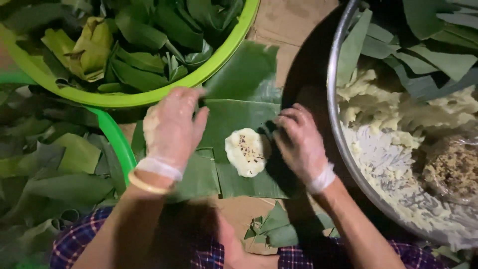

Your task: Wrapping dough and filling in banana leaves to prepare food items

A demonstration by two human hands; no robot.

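Between open left hand [172, 130] and open right hand [300, 145]: dough patty [245, 152] on banana leaf [238, 114].

A floor-level food-making spot, by the look of it, home-style rather than a fitted kitchen. Flattened cardboard [294, 20] serves as the work surface, with green plastic basins [149, 97] heaped with banana leaves [144, 60] on one side. On the other sits a big metal bowl [343, 144] of pale dough [368, 99].
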